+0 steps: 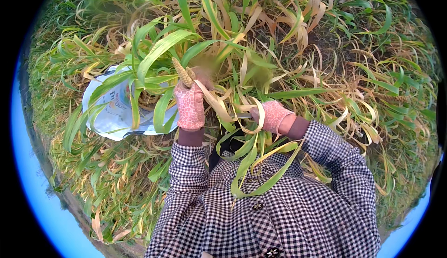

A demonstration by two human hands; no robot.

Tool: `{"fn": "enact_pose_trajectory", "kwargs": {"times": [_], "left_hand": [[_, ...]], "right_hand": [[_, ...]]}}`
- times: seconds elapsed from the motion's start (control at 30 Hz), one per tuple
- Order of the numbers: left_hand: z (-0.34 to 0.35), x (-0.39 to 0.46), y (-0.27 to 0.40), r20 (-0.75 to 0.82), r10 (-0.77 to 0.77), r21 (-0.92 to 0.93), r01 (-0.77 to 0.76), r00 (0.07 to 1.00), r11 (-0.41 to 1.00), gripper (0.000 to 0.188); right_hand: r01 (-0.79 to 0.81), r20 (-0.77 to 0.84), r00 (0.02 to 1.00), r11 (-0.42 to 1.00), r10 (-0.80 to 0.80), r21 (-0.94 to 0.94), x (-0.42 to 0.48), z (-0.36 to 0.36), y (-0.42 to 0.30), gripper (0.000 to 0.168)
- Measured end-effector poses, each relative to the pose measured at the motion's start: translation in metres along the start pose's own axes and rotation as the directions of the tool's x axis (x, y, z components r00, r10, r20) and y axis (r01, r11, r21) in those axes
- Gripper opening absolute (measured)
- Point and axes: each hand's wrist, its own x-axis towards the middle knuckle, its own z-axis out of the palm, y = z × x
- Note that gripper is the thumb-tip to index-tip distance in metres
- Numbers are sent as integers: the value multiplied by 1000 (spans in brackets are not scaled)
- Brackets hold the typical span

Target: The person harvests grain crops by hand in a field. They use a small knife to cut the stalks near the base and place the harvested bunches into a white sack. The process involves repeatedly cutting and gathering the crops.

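Note:
My left hand (190, 107), in a pink patterned glove, is closed around tan seed heads (181, 72), apparently pearl millet, whose tips stick up above the fist. To its right, my right hand (274, 116) wears a matching glove and grips a tool with a short metal blade (241, 115), likely a knife or sickle. The blade points left toward the stalks between my hands; its far end is hidden by a dry leaf (214, 100). Beside my left hand, a white printed plastic sack (101, 118) lies with its mouth open, partly covered by green leaves.
Long green and yellowing leaves (164, 50) hang over the sack and around my hands. Another green leaf (258, 188) crosses the front of my checked jacket (279, 216). Further seed heads (391, 97) lie low among dry leaves at right. Dense crop surrounds me.

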Motion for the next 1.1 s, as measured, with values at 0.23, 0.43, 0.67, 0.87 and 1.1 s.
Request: {"fn": "enact_pose_trajectory", "kwargs": {"times": [0.23,0.43,0.67,0.87,1.1], "left_hand": [[28,78,7,-80,-17,-29,15,997,999,21],[55,188,-30,-108,236,562,-136,966,816,31],[88,279,-77,104,-99,772,-17,990,635,47],[68,215,-69,219,-67,752,-125,973,647,35],[34,126,-124,377,194,589,-396,906,704,25]], "right_hand": [[-31,-92,995,989,45,144,-14,28,2,20],[-117,-62,989,970,133,214,-26,52,9,18],[-130,-37,989,967,142,219,-29,43,8,15],[-257,-345,834,856,430,448,-42,-10,45,19],[-120,-167,980,990,107,-74,111,-100,115,24]]}}
